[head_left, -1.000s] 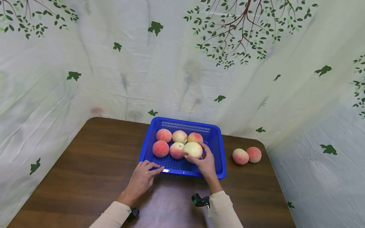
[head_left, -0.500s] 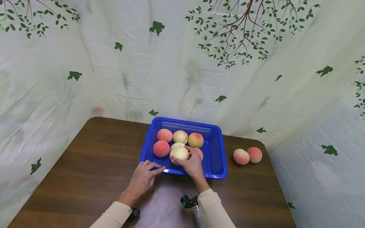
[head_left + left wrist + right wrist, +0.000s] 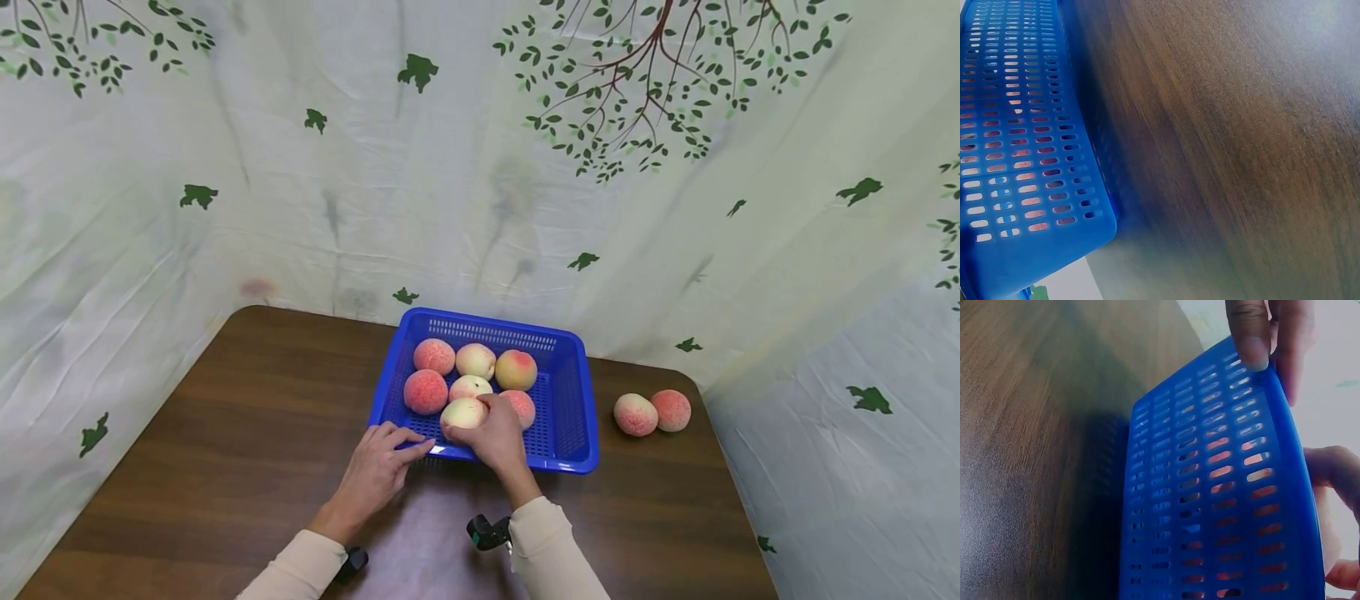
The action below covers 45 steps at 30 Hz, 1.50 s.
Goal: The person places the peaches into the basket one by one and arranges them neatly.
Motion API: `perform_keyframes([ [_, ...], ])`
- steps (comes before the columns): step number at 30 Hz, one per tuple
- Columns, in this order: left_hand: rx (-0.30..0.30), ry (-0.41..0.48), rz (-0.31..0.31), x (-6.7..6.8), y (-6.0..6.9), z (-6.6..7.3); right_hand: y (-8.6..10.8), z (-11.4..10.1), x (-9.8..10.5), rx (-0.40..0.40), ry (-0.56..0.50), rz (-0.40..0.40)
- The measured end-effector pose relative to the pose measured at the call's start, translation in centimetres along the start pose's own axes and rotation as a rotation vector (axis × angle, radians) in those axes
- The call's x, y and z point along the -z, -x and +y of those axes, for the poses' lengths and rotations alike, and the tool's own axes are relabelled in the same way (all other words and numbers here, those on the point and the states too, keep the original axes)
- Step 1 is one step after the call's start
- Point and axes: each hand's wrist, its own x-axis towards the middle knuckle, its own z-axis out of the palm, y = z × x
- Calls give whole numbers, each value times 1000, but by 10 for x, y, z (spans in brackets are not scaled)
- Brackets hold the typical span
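My right hand (image 3: 497,435) grips a pale yellow peach (image 3: 462,414) low inside the blue plastic basket (image 3: 574,450), near its front side. My left hand (image 3: 377,465) holds the basket's front left corner. In the right wrist view, the left hand's fingers (image 3: 1252,350) lie on both sides of the rim, and part of my right hand (image 3: 1338,481) shows beyond the wall. Around the held peach sit a pale pink peach (image 3: 470,387), a red peach (image 3: 425,392) and a pink one (image 3: 519,408). Behind them are a red peach (image 3: 434,357), a cream peach (image 3: 476,361) and an orange-yellow one (image 3: 516,369).
Two more peaches, a pale pink one (image 3: 635,414) and a red one (image 3: 671,410), touch each other on the table right of the basket. The brown wooden table (image 3: 225,467) meets a cloth backdrop (image 3: 450,167) printed with leaves behind and at both sides.
My right hand has moved left and toward the front of the basket with the pale peach, uncovering the pink peach at right. The left hand stays on the corner.
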Motion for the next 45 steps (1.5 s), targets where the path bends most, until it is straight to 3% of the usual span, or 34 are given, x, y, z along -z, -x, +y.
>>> perform_keyframes([
  [14, -5, 2, 4, 0, 1, 1, -3, -2, -5, -31, 125, -111],
  [25, -3, 6, -1, -1, 1, 2, -7, -1, -7, -67, 161, -184],
  [36, -2, 10, 9, -2, 0, 2, -7, 1, -1, 57, 70, -199],
  [45, 15, 6, -6, 1, -1, 3, -11, 0, -3, 27, 101, -265],
])
